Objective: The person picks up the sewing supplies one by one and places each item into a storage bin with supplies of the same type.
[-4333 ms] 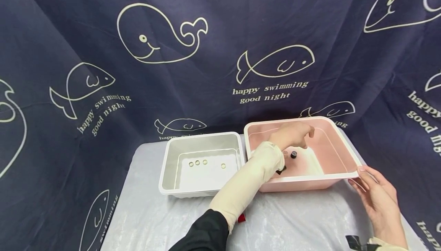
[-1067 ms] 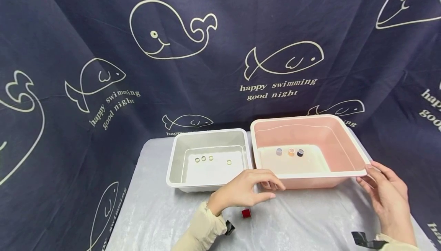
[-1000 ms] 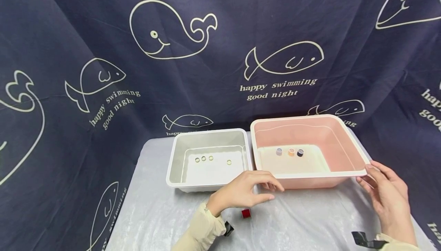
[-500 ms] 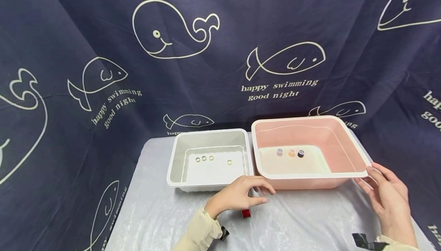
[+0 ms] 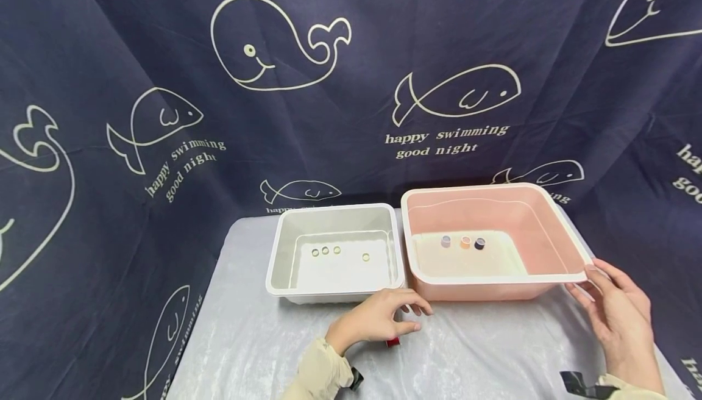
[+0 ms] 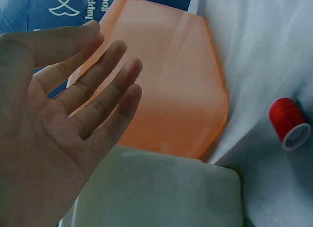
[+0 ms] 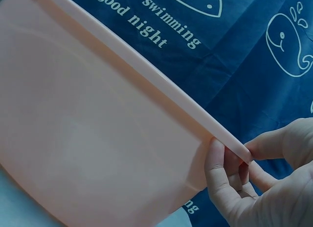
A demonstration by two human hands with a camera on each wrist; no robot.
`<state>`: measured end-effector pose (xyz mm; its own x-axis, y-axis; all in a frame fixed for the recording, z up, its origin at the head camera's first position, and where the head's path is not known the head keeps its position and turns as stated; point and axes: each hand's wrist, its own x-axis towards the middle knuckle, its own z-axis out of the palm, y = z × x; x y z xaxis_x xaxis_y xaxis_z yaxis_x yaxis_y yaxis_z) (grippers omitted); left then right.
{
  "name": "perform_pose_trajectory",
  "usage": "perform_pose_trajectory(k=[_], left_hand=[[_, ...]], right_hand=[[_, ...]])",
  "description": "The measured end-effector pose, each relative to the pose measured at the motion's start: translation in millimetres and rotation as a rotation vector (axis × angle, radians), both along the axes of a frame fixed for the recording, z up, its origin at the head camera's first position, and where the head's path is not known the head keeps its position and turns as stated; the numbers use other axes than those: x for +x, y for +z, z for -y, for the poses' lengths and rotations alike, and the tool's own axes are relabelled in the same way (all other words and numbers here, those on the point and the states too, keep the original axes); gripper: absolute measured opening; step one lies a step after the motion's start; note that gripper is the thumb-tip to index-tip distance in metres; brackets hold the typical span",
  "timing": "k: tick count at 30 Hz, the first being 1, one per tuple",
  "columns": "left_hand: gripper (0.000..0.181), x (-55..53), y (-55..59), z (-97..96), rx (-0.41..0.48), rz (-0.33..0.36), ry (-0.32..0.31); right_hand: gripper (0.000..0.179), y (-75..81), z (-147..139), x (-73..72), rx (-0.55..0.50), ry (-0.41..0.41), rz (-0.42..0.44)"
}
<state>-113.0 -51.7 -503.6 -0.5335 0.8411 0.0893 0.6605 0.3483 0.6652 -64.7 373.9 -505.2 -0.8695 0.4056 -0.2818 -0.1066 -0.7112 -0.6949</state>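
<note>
My left hand (image 5: 373, 319) hovers in front of the two basins, fingers loosely bent and holding nothing. Below it on the cloth lies a red thread spool (image 6: 287, 119), partly hidden by the hand in the head view. With thumb and fingers, my right hand (image 5: 620, 311) pinches the near right corner of the pink basin (image 5: 493, 290). Inside that basin stand three small spools: a pale lilac one (image 5: 446, 241), an orange one (image 5: 465, 242) and a dark one (image 5: 479, 243). To the left, a grey-white basin (image 5: 329, 296) holds several small yellowish round pieces (image 5: 337, 250).
Both basins stand side by side on a table with a pale cloth (image 5: 236, 327). Behind and around it hangs a dark blue curtain (image 5: 351, 144) with fish and whale drawings. Black straps (image 5: 587, 386) show at the wrists.
My left hand came out of the pink basin, where the three spools now show, and has drawn back left and down over the red spool. My right hand stays at the corner.
</note>
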Motion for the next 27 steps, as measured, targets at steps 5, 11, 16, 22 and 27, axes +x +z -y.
perform_pose_trajectory(k=[5,11,16,22,27], left_hand=[[0.032,2.3,-9.4,0.8,-0.071,-0.013,0.028],[0.042,6.5,-20.9,1.9,-0.222,-0.09,0.067],[0.048,9.7,-31.4,2.1,-0.288,-0.099,0.083],[0.049,15.2,-41.7,1.9,-0.358,-0.161,0.116],[0.049,20.1,-48.1,1.3,-0.404,-0.172,0.142]], right_hand=[[0.032,1.4,0,-1.9,-0.015,-0.001,-0.015],[0.031,0.7,1,0.0,-0.024,0.004,-0.02],[0.03,-1.0,1,1.8,-0.017,0.009,-0.014],[0.03,-1.8,1,1.6,-0.024,0.005,-0.025],[0.031,-1.9,1,1.8,-0.026,0.0,-0.033]])
